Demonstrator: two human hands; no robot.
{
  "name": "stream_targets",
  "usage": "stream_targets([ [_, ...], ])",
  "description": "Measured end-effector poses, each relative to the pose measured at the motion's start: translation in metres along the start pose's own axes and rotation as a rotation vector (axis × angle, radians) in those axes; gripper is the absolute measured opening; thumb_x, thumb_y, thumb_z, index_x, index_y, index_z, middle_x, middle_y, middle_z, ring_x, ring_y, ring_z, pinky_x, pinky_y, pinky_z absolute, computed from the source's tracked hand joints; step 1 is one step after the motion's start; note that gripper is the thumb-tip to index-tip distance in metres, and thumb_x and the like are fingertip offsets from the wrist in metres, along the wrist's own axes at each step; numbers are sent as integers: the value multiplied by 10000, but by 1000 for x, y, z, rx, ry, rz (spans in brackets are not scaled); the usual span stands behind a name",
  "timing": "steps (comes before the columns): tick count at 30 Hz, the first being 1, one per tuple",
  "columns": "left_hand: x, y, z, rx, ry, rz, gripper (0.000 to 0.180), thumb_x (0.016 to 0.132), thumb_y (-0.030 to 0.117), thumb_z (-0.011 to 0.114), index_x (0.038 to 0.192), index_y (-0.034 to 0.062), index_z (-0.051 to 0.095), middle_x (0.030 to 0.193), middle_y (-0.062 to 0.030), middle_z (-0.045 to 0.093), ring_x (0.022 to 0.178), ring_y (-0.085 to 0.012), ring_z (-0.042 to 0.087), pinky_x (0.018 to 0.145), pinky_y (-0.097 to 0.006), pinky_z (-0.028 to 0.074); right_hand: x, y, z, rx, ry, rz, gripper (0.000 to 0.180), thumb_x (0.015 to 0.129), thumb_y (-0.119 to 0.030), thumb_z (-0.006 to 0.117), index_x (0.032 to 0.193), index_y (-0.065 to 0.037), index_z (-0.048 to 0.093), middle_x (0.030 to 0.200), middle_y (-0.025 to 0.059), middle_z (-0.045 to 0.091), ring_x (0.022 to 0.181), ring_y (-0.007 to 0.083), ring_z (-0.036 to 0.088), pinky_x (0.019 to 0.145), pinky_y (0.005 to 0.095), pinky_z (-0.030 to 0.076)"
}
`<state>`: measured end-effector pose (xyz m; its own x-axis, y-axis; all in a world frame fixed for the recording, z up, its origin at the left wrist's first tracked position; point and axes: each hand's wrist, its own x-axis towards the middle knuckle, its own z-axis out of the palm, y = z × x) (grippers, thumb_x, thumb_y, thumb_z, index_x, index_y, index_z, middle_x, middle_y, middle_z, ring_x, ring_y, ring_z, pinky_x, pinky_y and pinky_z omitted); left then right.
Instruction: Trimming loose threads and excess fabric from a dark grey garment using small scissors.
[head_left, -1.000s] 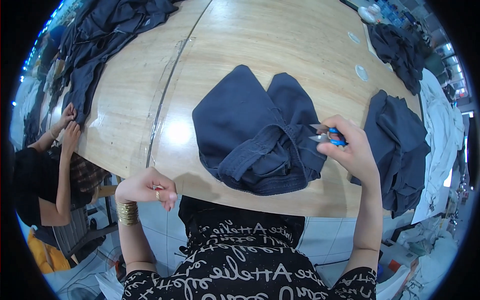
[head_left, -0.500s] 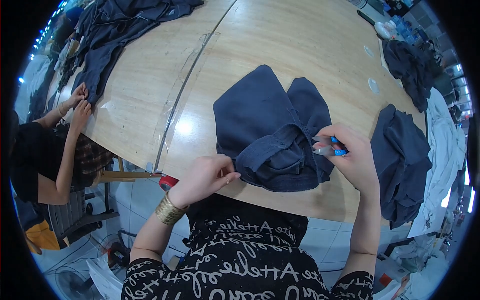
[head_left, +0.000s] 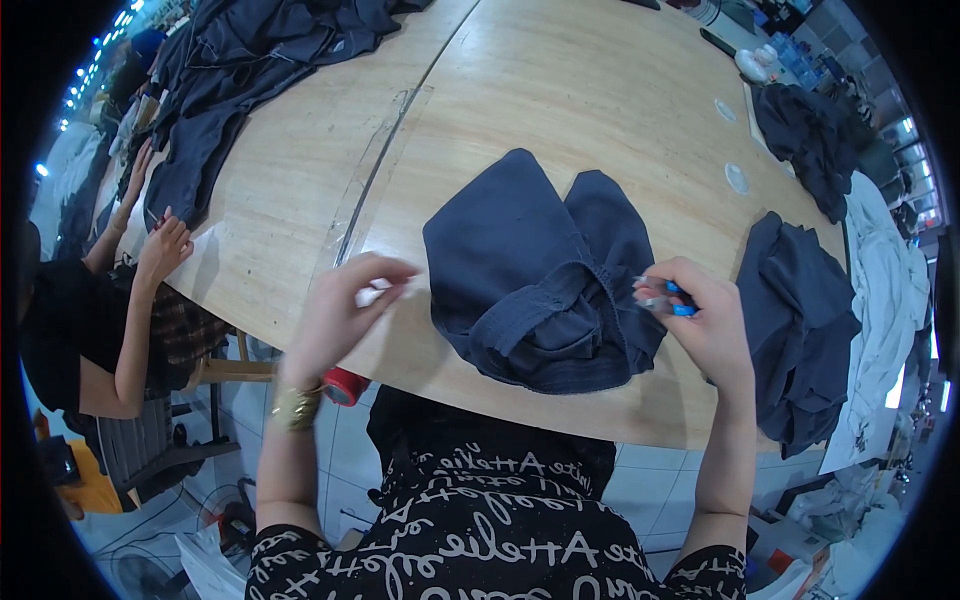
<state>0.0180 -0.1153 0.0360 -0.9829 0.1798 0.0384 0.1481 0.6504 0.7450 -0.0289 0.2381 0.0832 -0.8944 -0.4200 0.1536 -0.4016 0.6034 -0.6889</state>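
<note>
No bins or boxes here, just a wooden table (head_left: 560, 90). Crumpled dark navy garment (head_left: 545, 280) sits at frame center, folded over with a thick hem. Right hand (head_left: 705, 320) pinches a small blue-handled tool (head_left: 672, 298) at its right edge; left hand (head_left: 345, 310) pinches a small white scrap (head_left: 370, 295) just left of it.

Big light-wood desk (head_left: 560, 90) w/ a seam running diagonally across the top; overhead light glares off it. Floor (head_left: 330, 450) below is pale tile, greyish. Row of blue-white lamps (head_left: 95, 60) at far left. Bright window or panel (head_left: 895, 385) at right edge. Orange seat (head_left: 85, 490) low left, near dark chair legs (head_left: 165, 455).
</note>
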Motion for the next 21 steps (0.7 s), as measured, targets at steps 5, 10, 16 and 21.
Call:
stream_targets([
  [5,58,2,72,73,190,307,189,772,91,734,938,37,660,969,-99,635,843,-270,627,762,-344,504,4,-14,2,-72,-28,-38,209,709,53,637,897,-32,602,772,64,615,702,191,604,635,275,462],
  [10,72,-31,83,94,35,289,154,799,123,722,899,36,641,849,-80,649,794,-252,627,744,-330,501,-21,9,-8,-27,11,79,149,758,14,674,898,-7,626,806,59,676,741,139,649,675,236,480],
  [16,103,-10,78,-292,-10,-43,138,860,136,689,891,12,637,781,-29,663,775,-110,624,692,-243,490,-28,22,9,59,106,202,116,801,-38,699,885,-2,628,800,52,670,741,94,615,671,230,467],
  [21,134,13,113,-334,-131,136,104,841,105,691,876,20,644,912,-50,679,847,-138,634,745,-269,495,-18,21,25,130,97,176,128,801,-18,697,896,2,614,809,43,646,751,91,586,692,233,456],
])
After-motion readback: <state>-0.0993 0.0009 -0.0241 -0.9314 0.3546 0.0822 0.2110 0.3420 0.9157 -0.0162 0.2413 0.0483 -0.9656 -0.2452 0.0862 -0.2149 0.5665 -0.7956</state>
